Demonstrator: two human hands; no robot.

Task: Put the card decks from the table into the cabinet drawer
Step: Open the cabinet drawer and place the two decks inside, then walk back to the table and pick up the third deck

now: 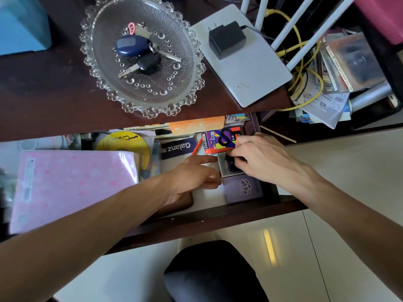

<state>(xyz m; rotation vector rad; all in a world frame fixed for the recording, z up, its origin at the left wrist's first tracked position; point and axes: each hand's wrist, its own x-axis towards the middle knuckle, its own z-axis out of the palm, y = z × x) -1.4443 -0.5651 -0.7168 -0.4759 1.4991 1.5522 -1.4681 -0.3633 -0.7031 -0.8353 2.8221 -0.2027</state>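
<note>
Head view is showing both hands in the open drawer [218, 219]: right hand [259, 158] fingers seemingly pinching the dark card deck [229, 166], lying between the colourful deck [220, 140] and purple deck [242, 188]; left hand [192, 177] fingers are extending loosely beside it.

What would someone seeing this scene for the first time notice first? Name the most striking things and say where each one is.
Both hands meet in the open drawer at its right end: the right hand and left hand are on a dark card deck, which lies between a colourful deck and a purple deck. Above, on the dark tabletop, a beaded glass dish holds keys. A pink folder fills the drawer's left side.
</note>
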